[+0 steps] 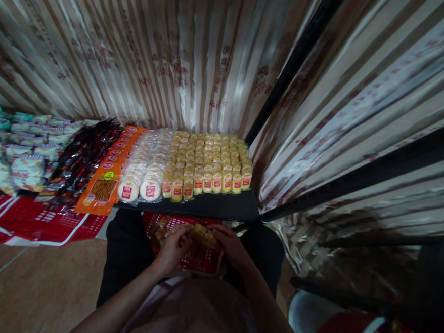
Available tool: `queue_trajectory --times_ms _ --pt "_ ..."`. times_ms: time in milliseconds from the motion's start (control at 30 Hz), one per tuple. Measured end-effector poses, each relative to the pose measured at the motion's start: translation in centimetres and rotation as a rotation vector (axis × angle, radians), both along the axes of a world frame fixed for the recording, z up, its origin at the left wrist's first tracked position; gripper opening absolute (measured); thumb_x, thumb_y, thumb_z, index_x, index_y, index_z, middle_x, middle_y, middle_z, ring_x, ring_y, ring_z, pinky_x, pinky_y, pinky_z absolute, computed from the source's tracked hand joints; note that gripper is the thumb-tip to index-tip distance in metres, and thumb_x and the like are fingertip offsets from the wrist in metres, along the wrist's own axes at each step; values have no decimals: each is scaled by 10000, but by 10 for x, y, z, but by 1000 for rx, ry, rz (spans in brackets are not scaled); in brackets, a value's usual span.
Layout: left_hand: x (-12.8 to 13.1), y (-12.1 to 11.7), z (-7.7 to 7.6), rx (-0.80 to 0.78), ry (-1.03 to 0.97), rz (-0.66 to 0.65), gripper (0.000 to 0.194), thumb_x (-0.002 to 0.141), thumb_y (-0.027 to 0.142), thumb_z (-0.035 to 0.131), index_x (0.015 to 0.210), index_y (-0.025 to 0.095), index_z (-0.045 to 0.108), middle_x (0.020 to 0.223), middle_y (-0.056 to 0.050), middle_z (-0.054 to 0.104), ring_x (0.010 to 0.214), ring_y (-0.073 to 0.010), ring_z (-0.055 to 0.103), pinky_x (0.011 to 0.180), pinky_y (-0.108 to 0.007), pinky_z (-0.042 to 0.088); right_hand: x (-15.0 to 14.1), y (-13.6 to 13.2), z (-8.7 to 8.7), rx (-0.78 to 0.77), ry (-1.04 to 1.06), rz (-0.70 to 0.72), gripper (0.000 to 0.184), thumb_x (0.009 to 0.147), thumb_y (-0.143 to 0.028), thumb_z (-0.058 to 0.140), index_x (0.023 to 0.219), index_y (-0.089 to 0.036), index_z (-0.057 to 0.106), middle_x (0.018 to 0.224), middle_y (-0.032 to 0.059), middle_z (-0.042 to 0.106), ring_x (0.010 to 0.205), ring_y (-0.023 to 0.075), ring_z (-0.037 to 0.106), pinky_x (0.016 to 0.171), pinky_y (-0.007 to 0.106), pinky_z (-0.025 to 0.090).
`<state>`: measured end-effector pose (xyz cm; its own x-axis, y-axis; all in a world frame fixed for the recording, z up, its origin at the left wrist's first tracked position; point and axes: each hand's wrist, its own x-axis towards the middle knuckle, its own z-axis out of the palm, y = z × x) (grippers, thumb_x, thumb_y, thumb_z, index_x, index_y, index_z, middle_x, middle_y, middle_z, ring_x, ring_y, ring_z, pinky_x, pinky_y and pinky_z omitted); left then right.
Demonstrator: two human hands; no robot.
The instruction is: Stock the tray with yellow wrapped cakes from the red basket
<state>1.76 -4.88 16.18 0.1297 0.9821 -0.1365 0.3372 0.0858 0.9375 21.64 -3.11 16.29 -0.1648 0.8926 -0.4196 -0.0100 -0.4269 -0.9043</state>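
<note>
Just below the front edge of a black shelf [211,206], a golden wrapped snack packet [204,235] is being held at one end by the right hand [231,246] over a red perforated plastic basket [209,269]. The left hand [175,248] is being curled beside it; its grip cannot be told. A light grip is probably being called for, sparing the thin film. Toward the shelf's right edge, blocky yellow packets [210,160] are being displayed beside round white ones [151,189] in glossy wrap.
</note>
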Motion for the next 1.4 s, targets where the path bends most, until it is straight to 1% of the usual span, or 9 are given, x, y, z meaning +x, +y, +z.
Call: queue_trajectory --times_ms 167,333,433,567,667,833,1000,1267,1400 --pt "12 0 17 25 28 -57 409 743 156 504 1143 202 578 1040 -72 599 898 -185 563 786 -290 462 8 -4 -1 68 2 -57 326 704 -458 610 891 -203 691 926 49 684 852 204 604 795 339 454" --pt "19 1 28 97 62 -104 461 772 164 483 1228 226 513 1070 -71 575 985 -193 551 875 -327 449 13 -4 12 96 43 -71 351 672 -493 650 861 -201 699 895 42 687 831 197 606 810 338 450" --pt "21 1 31 178 128 -170 460 780 162 492 1231 249 505 1124 -72 524 1052 -194 526 929 -344 427 14 -2 20 87 73 -81 362 646 -513 671 827 -201 702 886 38 692 826 195 609 813 336 448" --pt "25 0 30 255 198 -148 401 767 179 547 1163 243 545 1236 -83 448 1165 -216 457 989 -368 385 12 1 29 80 100 -86 379 630 -527 690 815 -196 701 876 37 699 831 194 616 803 322 451" --pt "30 2 29 266 159 -137 332 790 235 546 1122 226 557 1193 -91 501 1138 -225 481 980 -380 390 12 3 36 67 145 -104 414 669 -560 652 845 -188 699 852 43 701 793 187 632 746 303 468" --pt "43 8 33 35 -17 -38 343 801 414 533 1036 170 586 982 -90 631 908 -221 587 827 -344 458 14 6 43 -14 256 -146 559 749 -658 489 932 -162 671 762 68 691 601 149 630 559 255 456" --pt "55 15 38 -271 -257 -22 559 700 602 566 1003 132 568 650 -19 629 587 -154 570 580 -261 444 15 5 45 70 253 -159 472 709 -611 588 828 -160 657 720 38 670 598 115 603 566 224 436" --pt "53 27 43 -387 -250 -135 474 684 623 559 796 163 550 503 26 570 437 -105 492 475 -219 372 17 7 29 163 78 -185 456 703 -554 621 1000 -207 623 745 9 658 657 147 592 600 260 455" --pt "48 36 46 -395 -177 -221 426 697 594 543 768 174 534 475 26 555 415 -118 495 443 -223 375 23 7 24 316 -119 -164 457 738 -462 604 1130 -227 583 998 55 668 902 208 616 821 355 485"
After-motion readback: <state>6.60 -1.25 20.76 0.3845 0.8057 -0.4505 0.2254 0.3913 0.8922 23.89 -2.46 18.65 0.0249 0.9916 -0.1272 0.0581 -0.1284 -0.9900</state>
